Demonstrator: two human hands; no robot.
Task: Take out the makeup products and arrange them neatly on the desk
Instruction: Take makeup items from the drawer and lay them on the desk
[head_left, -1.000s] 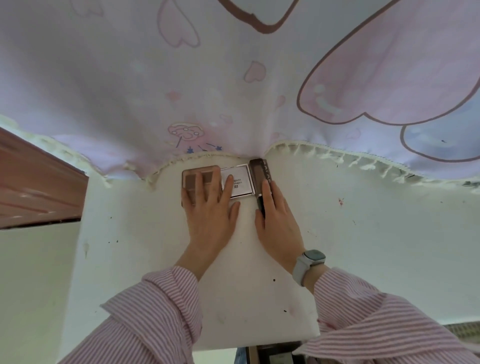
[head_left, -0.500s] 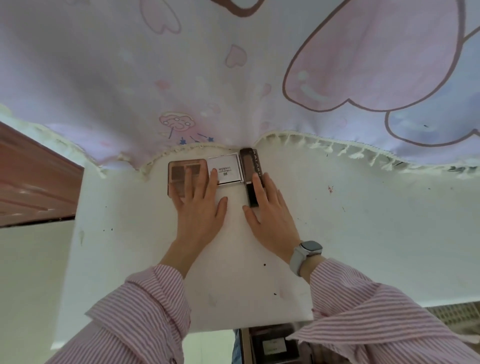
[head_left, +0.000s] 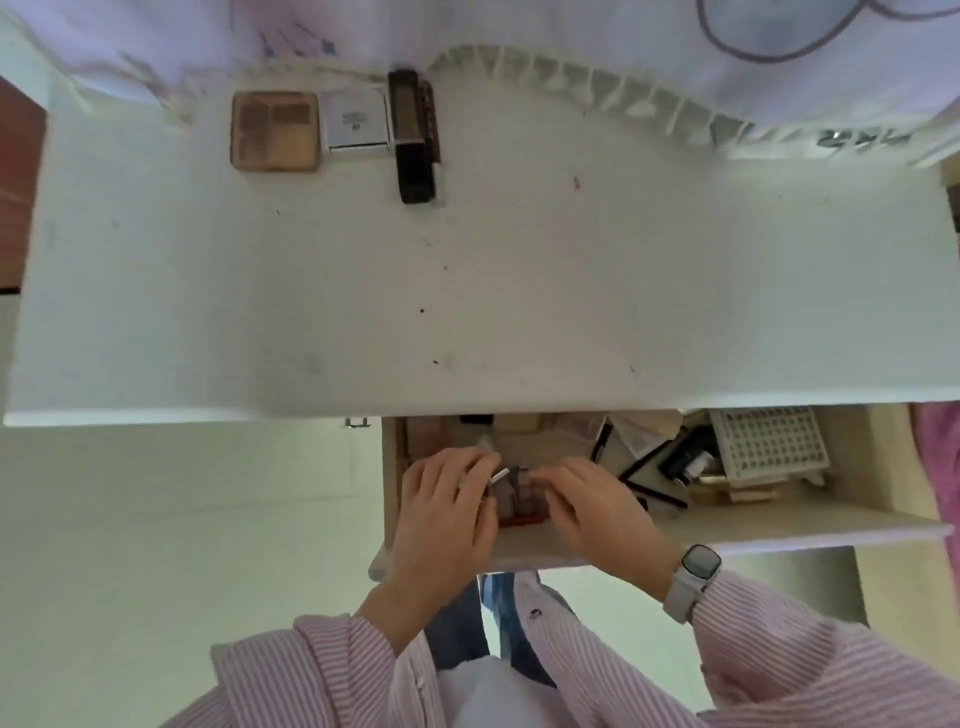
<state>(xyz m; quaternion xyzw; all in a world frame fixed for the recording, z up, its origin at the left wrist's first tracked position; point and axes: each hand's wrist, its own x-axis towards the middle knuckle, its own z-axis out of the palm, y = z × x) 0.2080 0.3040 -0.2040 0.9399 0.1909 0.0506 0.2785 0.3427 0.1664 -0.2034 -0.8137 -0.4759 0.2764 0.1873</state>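
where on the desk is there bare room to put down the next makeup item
The white desk top is bare right of the dark slim case up to the fringed cloth edge, and across its middle and near edge. The back left is crowded: brown palette, white compact and case side by side.

The white compact (head_left: 356, 122) on the desk (head_left: 467, 291) bears dark print; too blurred to read.

Probably home bedroom: white desk (head_left: 519, 291), cartoon-print curtain (head_left: 571, 31) (fringed), cluttered open drawer (head_left: 779, 525).
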